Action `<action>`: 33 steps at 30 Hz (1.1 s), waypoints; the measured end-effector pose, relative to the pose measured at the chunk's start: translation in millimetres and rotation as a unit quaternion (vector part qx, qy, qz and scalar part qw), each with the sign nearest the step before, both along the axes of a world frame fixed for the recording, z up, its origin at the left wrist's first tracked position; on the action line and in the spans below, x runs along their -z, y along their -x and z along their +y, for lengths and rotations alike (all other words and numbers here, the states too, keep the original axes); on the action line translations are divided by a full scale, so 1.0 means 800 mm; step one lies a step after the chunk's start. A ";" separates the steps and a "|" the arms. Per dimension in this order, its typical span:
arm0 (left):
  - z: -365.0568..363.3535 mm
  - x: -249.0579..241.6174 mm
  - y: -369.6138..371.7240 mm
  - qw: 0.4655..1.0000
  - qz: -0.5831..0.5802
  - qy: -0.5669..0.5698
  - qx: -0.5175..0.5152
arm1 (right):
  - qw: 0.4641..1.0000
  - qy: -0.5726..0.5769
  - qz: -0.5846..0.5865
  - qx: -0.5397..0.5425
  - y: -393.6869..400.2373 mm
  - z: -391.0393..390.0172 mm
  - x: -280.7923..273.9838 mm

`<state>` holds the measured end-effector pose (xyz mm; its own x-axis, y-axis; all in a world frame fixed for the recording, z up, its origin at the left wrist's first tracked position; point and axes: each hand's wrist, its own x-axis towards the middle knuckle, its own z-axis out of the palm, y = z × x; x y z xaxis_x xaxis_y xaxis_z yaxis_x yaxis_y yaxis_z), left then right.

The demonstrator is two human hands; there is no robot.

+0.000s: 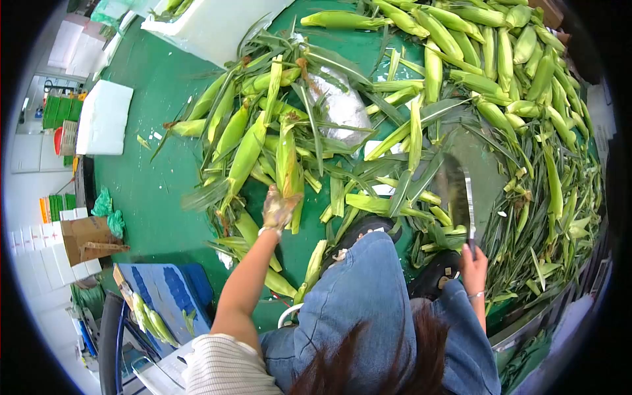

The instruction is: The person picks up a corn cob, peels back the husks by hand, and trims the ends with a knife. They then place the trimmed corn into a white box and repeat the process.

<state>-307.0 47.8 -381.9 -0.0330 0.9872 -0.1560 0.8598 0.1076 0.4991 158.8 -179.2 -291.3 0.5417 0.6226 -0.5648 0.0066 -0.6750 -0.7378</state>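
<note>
My left hand (279,209) is closed around the lower end of an ear of corn (286,158), still in its green husk and pointing away from me. It lies at the near side of a loose pile of husked-over corn ears (230,135) with long leaves. My right hand (473,264) grips the dark handle of a broad-bladed knife (459,194), its blade pointing away from me and blurred. Beneath the blade is a grey-green flat surface (484,171), partly covered by leaves and cut pieces of husk (415,138).
A large heap of corn ears (507,52) fills the far right, with stripped leaves (526,243) below it. A white foam box (210,26) and a clear plastic bag (339,108) stand beyond the pile. At left are a white foam block (104,118) and a blue chair (168,296).
</note>
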 end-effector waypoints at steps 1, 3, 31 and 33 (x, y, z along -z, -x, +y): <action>0.011 0.011 -0.008 0.997 -0.031 0.070 -0.019 | 1.000 -0.005 -0.014 -0.027 0.006 0.005 0.012; 0.026 -0.033 -0.043 0.962 -0.198 0.140 -0.123 | 0.998 -0.001 -0.056 -0.027 -0.005 0.001 0.027; -0.049 -0.245 -0.487 0.776 -0.361 0.383 0.347 | 0.891 -0.273 -0.315 0.180 -0.086 0.022 -0.123; -0.065 -0.254 -0.484 0.767 -0.376 0.383 0.352 | 0.893 -0.338 -0.208 0.210 -0.088 0.054 -0.159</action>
<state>80.3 -4.3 -179.0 0.8496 0.3287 -0.4124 0.3391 0.2583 0.9046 229.0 -135.9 -164.1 0.8836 0.4373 0.1673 0.2249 -0.0830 -0.9708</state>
